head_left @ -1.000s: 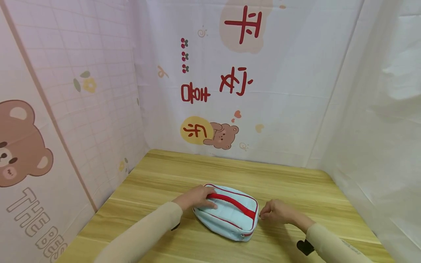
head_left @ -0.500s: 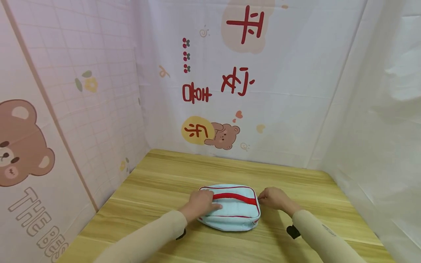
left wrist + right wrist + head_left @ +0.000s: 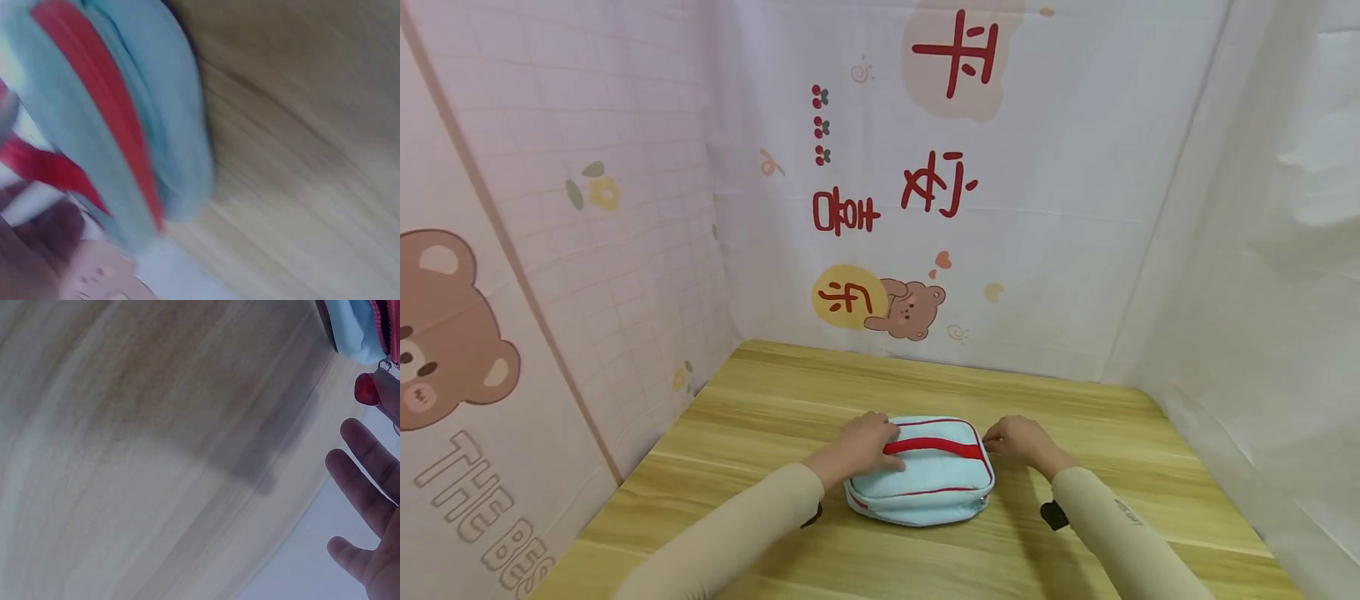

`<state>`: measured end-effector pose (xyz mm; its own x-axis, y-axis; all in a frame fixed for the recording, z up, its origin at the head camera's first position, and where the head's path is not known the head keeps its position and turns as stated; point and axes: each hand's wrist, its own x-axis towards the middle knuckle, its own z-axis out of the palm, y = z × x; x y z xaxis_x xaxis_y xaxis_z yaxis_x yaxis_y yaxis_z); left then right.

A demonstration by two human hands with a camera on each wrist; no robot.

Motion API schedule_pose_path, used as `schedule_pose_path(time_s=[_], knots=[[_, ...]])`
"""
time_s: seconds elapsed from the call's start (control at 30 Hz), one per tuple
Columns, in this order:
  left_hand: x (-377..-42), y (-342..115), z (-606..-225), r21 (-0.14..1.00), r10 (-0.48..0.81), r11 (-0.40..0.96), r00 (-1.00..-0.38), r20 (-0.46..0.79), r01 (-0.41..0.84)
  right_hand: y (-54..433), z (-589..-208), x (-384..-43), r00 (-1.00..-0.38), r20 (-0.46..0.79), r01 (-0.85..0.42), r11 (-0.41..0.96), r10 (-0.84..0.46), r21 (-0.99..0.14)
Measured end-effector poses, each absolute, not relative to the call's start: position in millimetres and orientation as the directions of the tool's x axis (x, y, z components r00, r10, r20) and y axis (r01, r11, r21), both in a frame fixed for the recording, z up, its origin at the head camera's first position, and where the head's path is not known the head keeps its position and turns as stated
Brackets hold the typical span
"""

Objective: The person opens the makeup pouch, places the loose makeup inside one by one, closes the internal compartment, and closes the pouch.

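Observation:
A light blue zippered pouch (image 3: 928, 477) with red piping lies on the table. Across its top runs a red handle strap (image 3: 937, 444). My left hand (image 3: 861, 448) grips the pouch's left end, thumb on top near the strap; the other fingers are partly hidden. At the far right corner, my right hand (image 3: 1021, 440) pinches the zipper pull between thumb and forefinger. In the right wrist view a small metal ring (image 3: 384, 364) shows at the pinch, and the other fingers (image 3: 362, 487) are spread. The left wrist view shows the pouch's red zipper band (image 3: 103, 100), blurred.
The wood-grain table (image 3: 790, 392) stretches around the pouch on all sides. White printed cloth (image 3: 1060, 208) hangs behind it, with more cloth to the left and right.
The pouch has turned, its right end swinging away from me. My right hand has moved farther back along that end. My left hand has stayed on the left end, shifting slightly.

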<state>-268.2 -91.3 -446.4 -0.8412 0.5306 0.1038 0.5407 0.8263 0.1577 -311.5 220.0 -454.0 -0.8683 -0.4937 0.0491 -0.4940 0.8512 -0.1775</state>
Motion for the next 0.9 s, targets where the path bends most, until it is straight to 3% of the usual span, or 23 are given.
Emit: schedule_pose_path(time_s=[0.13, 0.27, 0.67, 0.9], knots=[[-277, -108, -446, 0.329, 0.657, 0.698, -0.752, 0.059, 0.636, 220, -456, -313, -0.857, 0.061, -0.514, 0.841, -0.511, -0.168], [-279, -116, -449, 0.398, 0.665, 0.687, -0.747, -0.007, 0.608, 218, -456, -312, -0.849, 0.065, -0.527, 0.829, -0.525, -0.185], [-272, -116, -464, 0.303, 0.627, 0.731, -0.777, 0.052, 0.611, 224, -457, -305, -0.816, 0.097, -0.578, 0.795, -0.570, -0.186], [-270, -112, -467, 0.308, 0.609, 0.742, -0.791, 0.060, 0.595, 230, -456, -300, -0.783, 0.126, -0.622, 0.763, -0.609, -0.175]])
